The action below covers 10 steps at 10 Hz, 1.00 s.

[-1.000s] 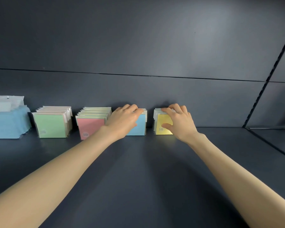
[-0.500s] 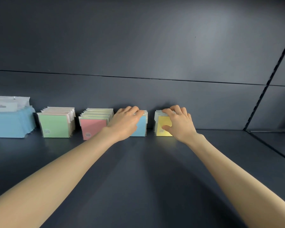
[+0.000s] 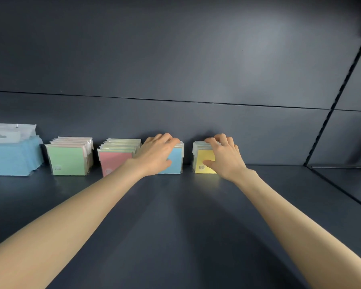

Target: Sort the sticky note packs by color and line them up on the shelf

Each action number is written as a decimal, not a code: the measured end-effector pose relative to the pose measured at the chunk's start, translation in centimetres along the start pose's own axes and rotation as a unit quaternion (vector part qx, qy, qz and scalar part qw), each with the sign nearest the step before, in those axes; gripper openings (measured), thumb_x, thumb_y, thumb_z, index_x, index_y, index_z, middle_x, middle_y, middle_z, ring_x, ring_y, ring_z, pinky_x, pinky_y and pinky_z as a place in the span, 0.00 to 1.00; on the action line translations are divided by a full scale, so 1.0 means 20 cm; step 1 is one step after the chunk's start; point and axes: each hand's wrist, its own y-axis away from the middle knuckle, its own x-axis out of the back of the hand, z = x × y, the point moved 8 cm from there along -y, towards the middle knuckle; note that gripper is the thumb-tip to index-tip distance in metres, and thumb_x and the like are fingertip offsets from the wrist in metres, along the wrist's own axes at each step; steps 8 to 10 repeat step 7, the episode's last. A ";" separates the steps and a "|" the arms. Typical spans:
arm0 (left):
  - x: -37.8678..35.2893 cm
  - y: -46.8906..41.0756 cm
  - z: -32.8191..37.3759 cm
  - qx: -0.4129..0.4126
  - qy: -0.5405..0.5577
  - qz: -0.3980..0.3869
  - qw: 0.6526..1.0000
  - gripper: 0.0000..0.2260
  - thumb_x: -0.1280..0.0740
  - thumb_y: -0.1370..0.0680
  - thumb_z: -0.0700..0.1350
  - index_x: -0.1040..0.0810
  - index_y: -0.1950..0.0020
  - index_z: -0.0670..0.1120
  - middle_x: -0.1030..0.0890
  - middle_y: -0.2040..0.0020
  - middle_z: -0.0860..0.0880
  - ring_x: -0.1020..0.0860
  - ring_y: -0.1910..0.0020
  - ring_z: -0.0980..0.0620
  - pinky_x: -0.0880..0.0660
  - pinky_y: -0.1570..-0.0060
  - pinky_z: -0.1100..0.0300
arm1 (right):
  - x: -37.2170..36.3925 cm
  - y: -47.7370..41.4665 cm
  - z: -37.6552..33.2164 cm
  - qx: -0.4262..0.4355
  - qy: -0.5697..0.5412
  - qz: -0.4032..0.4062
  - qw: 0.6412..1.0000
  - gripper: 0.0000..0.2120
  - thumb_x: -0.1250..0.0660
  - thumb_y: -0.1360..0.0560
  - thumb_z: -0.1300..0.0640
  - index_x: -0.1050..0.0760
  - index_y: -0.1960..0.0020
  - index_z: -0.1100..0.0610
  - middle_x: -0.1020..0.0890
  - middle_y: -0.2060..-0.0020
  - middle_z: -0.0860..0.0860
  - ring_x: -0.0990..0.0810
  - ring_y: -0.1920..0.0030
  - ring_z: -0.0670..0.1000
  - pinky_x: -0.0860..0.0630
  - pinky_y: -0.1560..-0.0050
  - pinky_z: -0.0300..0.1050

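Five stacks of sticky note packs are stood in a row at the far edge of the dark shelf (image 3: 175,226), against its back wall: large blue packs (image 3: 10,161) at far left, then green packs (image 3: 68,160), pink packs (image 3: 115,159), small blue packs (image 3: 175,161) and yellow packs (image 3: 202,161). The small blue packs are clasped by the left grip (image 3: 156,156), fingers curled over the top, thumb on the near face. The yellow packs, just to the right, are clasped likewise by the right grip (image 3: 225,157)

Outstretched, the left hand (image 3: 157,155) and right hand (image 3: 226,158) curl.
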 end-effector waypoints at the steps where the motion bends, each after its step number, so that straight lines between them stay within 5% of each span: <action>1: 0.01 0.00 0.00 0.004 0.002 -0.002 1.000 0.24 0.37 0.23 0.43 0.38 0.28 0.48 0.32 0.35 0.49 0.33 0.38 0.47 0.36 0.41 0.55 | 0.01 0.00 0.01 0.001 0.002 -0.002 1.000 0.28 0.33 0.26 0.53 0.38 0.28 0.53 0.36 0.33 0.53 0.38 0.35 0.57 0.39 0.34 0.49; 10: 0.05 0.01 0.00 0.019 0.000 0.016 1.000 0.22 0.39 0.22 0.48 0.37 0.28 0.48 0.32 0.34 0.49 0.34 0.36 0.48 0.37 0.39 0.55 | 0.05 0.00 0.01 0.017 -0.023 0.008 1.000 0.27 0.35 0.24 0.50 0.39 0.28 0.54 0.35 0.32 0.53 0.37 0.35 0.57 0.39 0.35 0.49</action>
